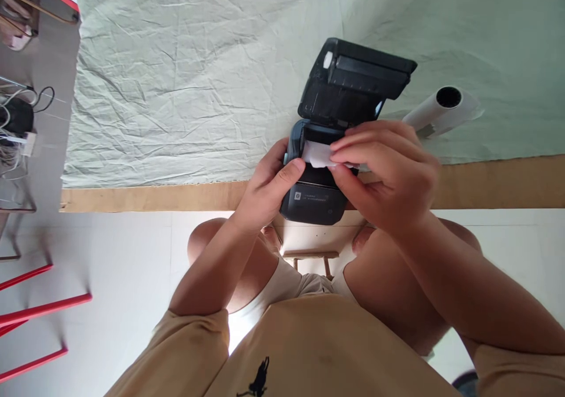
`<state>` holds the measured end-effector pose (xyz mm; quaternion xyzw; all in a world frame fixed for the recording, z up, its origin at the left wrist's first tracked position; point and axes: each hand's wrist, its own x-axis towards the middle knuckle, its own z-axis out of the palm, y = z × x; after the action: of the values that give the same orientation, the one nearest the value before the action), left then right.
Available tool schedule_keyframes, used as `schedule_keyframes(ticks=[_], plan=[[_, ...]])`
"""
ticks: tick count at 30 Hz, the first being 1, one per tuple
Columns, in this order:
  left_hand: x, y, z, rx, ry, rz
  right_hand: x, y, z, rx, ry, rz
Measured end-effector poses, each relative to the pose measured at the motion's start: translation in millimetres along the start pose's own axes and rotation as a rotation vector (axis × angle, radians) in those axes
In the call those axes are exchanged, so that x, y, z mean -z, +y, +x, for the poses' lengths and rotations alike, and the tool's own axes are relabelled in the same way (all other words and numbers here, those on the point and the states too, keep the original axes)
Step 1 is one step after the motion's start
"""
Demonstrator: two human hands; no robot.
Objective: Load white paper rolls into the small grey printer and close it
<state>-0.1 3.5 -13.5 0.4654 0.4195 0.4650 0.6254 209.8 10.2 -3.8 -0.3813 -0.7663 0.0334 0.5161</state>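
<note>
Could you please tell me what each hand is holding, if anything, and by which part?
The left hand grips the black device by its left side; the right hand pinches the white paper near its right end.

The device [313, 202] is cased in smooth plastic, the slip [318, 154] is made of paper, the matt cloth [189, 85] is wrinkled.

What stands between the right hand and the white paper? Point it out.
Nothing visible: the right hand pinches the white paper directly, and the lid of the black device is swung open beyond it.
</note>
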Motion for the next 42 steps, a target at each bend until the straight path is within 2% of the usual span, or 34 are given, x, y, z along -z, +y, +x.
schedule_keyframes(ticks=[5, 8, 11, 13, 15, 19, 22, 25, 26, 29, 33, 37, 42], plan=[[4.3, -3, 0, -0.045, -0.034, -0.009, 0, -10, -9, 0.034, -0.118, 0.071], [5.7, -6, -1, -0.068, -0.037, -0.002, 2, -11, -12, 0.045, -0.115, 0.112], [6.2, -8, -1, -0.05, -0.015, 0.009, 8, -5, -12, -0.005, -0.055, 0.091], [7.0, -9, 0, -0.04, -0.018, 0.009, 9, 1, -12, -0.084, 0.019, 0.047], [7.9, -8, 0, -0.019, -0.034, 0.009, 8, 7, -14, -0.184, 0.034, 0.032], [9.0, -4, 0, 0.042, -0.04, 0.012, 1, 13, -15, -0.252, -0.016, 0.196], [13.3, -7, 0, 0.019, -0.032, 0.022, -1, 14, -13, -0.325, 0.096, 0.369], [23.2, -17, 4, -0.02, -0.091, 0.053, 0, 18, -14, -0.4, 0.189, 0.442], [26.6, -22, 6, -0.036, -0.126, 0.056, 1, 19, -15, -0.428, 0.156, 0.428], [31.0, -30, 10, -0.138, -0.2, 0.011, 3, 22, -19, -0.499, -0.054, 0.383], [21.4, -22, 5, -0.121, -0.126, -0.014, 5, 18, -21, -0.468, -0.285, 0.329], [12.3, -9, -1, -0.041, -0.124, -0.033, 4, 19, -22, -0.423, -0.351, 0.28], [10.7, -5, 0, -0.025, -0.095, -0.025, 5, 26, -23, -0.345, -0.385, 0.255]])
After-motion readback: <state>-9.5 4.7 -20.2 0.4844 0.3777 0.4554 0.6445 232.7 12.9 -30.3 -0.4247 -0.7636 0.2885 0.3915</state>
